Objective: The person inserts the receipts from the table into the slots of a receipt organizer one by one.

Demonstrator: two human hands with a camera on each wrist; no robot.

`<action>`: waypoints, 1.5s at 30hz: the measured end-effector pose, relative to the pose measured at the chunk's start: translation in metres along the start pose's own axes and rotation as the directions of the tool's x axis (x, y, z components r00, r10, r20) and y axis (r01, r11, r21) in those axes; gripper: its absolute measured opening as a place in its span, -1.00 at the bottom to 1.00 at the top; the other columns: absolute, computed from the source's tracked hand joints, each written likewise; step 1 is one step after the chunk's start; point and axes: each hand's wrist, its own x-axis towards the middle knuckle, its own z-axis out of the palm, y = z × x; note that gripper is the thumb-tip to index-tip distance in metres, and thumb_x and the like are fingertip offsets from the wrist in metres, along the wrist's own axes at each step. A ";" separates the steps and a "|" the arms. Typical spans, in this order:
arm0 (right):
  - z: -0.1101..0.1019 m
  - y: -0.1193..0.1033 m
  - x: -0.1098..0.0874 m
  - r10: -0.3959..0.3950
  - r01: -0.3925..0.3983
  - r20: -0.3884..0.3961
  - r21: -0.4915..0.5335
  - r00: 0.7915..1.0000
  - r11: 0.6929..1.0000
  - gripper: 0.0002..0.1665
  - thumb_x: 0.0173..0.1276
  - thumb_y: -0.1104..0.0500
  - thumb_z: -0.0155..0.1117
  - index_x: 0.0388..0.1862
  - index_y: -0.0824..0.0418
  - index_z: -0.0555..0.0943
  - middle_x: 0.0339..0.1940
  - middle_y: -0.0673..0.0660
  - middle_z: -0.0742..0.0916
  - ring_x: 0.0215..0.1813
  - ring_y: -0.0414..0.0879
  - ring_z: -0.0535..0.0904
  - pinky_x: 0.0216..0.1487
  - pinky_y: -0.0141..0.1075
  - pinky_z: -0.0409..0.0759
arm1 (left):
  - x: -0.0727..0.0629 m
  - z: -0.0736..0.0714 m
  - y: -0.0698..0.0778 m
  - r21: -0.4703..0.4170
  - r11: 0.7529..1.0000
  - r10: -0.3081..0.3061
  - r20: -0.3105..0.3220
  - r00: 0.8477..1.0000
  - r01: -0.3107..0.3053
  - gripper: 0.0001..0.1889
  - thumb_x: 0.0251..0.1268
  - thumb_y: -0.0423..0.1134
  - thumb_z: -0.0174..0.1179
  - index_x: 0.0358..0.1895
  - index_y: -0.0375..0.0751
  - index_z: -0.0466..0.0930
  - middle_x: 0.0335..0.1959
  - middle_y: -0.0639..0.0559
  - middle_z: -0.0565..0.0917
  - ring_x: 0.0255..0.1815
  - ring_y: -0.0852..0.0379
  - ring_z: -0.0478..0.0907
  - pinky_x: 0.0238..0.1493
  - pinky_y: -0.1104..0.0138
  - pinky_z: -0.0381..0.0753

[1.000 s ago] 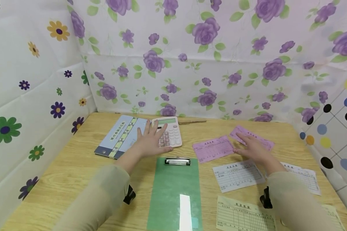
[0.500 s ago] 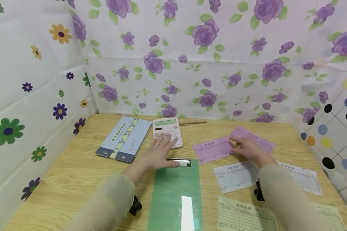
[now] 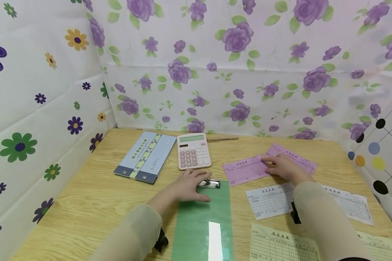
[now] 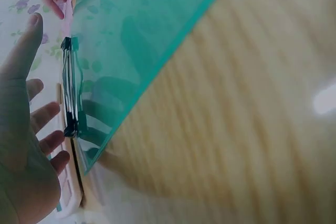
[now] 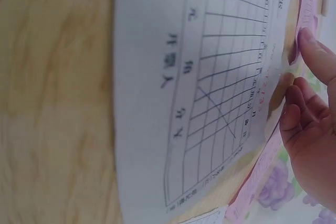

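My left hand (image 3: pixel 190 185) hovers with spread fingers over the top left of a green clipboard (image 3: pixel 196 214), close to its metal clip (image 3: pixel 212 183). In the left wrist view its thumb and fingers stand apart beside the clip (image 4: pixel 70 87), with nothing between them. My right hand (image 3: pixel 283 167) pinches the right end of a pink receipt (image 3: pixel 243 170) between thumb and index finger; the other fingers curl in, as the right wrist view shows. A second pink receipt (image 3: pixel 297 159) lies behind that hand, partly covered by it.
A blue ledger book (image 3: pixel 147 156), a pink and white calculator (image 3: pixel 194 152) and a pen (image 3: pixel 223 139) lie at the back. White receipts (image 3: pixel 269 201) and yellow receipts (image 3: pixel 281 243) lie at right, partly under my right forearm. Flowered cloth (image 3: pixel 215 90) walls the wooden table (image 3: pixel 94 206).
My left hand has come back from above the calculator to the clipboard's clip. The right hand has moved slightly left and closed its fingertips on the left pink receipt's end.
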 end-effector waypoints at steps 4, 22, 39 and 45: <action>0.001 0.001 0.002 0.033 -0.033 0.015 -0.006 0.999 0.999 -0.42 0.33 0.05 0.23 0.31 0.15 0.42 -0.02 0.37 0.41 -0.08 0.16 0.39 -0.02 0.08 0.32 | 0.001 0.004 0.000 0.002 1.000 0.024 -0.013 1.000 -0.024 -0.11 0.03 0.39 0.15 0.44 0.13 0.15 0.33 0.05 0.28 0.26 -0.03 0.18 0.23 -0.01 0.14; 0.001 0.002 0.004 -0.019 0.018 0.034 0.031 0.999 0.999 -0.50 0.33 0.16 0.22 0.25 0.20 0.47 0.04 0.40 0.51 0.09 0.28 0.42 0.10 0.17 0.32 | 0.003 0.017 -0.009 -0.040 0.999 -0.032 -0.025 0.999 0.031 -0.19 0.01 0.32 0.22 0.39 0.28 0.20 0.30 0.06 0.24 0.29 -0.05 0.09 0.15 -0.03 0.11; 0.004 0.003 0.006 -0.060 0.059 0.009 0.061 0.998 0.996 -0.51 0.29 0.22 0.21 0.21 0.29 0.46 -0.02 0.35 0.57 0.02 0.19 0.47 0.09 0.12 0.35 | 0.001 0.017 -0.010 -0.036 0.998 -0.044 -0.021 0.999 0.043 -0.19 0.02 0.33 0.21 0.40 0.28 0.18 0.31 0.06 0.22 0.31 -0.04 0.06 0.14 0.01 0.09; 0.005 0.003 0.000 0.026 -0.029 0.019 0.157 0.999 0.987 -0.51 0.31 0.18 0.23 0.21 0.24 0.45 -0.05 0.28 0.55 -0.08 0.10 0.44 0.01 0.02 0.37 | 0.002 0.019 -0.010 -0.042 0.998 -0.046 -0.015 0.999 0.045 -0.18 0.01 0.34 0.20 0.40 0.30 0.17 0.33 0.05 0.22 0.32 -0.05 0.05 0.17 -0.01 0.08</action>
